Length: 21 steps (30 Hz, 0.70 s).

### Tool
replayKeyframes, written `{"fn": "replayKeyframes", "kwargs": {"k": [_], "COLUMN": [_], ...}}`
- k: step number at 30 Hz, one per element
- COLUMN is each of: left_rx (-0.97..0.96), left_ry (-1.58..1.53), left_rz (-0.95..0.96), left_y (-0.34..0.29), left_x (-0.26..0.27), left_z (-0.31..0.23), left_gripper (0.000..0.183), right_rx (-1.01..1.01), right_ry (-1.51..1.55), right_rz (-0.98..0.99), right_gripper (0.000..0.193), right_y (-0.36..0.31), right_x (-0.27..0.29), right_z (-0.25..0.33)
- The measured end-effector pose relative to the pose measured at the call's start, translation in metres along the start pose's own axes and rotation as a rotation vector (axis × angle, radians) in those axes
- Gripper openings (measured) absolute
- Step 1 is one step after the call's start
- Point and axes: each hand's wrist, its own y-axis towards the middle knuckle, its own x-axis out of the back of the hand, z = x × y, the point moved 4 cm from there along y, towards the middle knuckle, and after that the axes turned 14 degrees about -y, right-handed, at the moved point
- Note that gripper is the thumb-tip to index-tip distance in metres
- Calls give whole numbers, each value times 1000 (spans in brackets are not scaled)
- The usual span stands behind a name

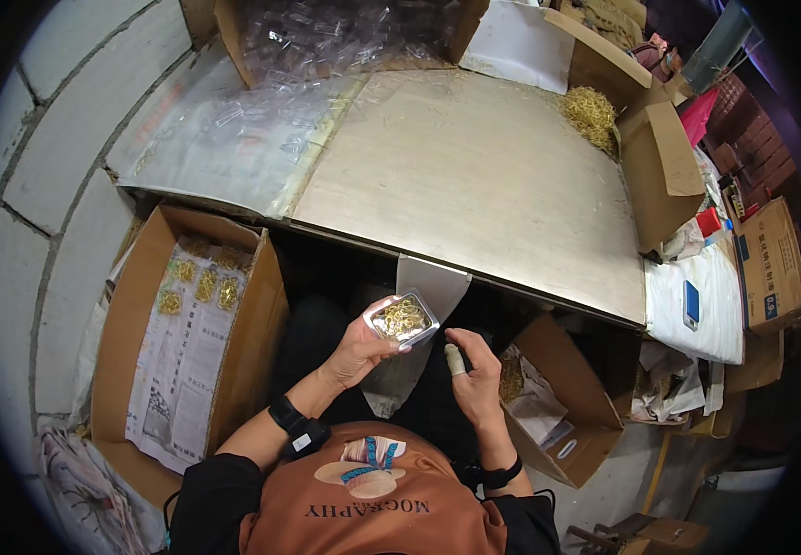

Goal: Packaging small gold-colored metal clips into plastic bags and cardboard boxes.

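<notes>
My left hand (360,350) is closed around a small clear plastic box (403,319) above my lap. Small gold-coloured wire pieces fill the box; their exact kind is too small to tell. To the right of the box and apart from it is my right hand (477,375), its index finger and wrapped thumb spread a little, with nothing visible between them. A pale wrap covers that thumb. Just beyond the box, a white flap (431,277) hangs below the table edge.
A metal-topped table (474,176) lies ahead, with a gold wire pile (591,118) at its right. Clear plastic boxes fill a carton (345,37) at the back. On the left, a carton (271,310) holds several filled boxes on paper. Another carton (571,407) stands at right.
</notes>
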Motion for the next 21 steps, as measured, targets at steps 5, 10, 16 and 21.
{"fn": "replayKeyframes", "kwargs": {"k": [5,10,16,21], "left_rx": [20,-14,16,139], "left_ry": [26,-95,25,199], "left_rz": [-91,-22,-115,-222], "left_y": [-2,-5,-6,-14], "left_x": [10,7,38,100], "left_z": [-1,5,-16,-39], "left_gripper": [59,58,37,32], "right_rx": [178,438,507,438], "right_ry": [-188,-470,-363,-480], "right_rz": [59,323,289,314], "right_gripper": [44,59,49,42], "right_y": [10,7,45,176], "right_x": [-3,-37,-30,-10], "right_z": [29,41,49,19]}}
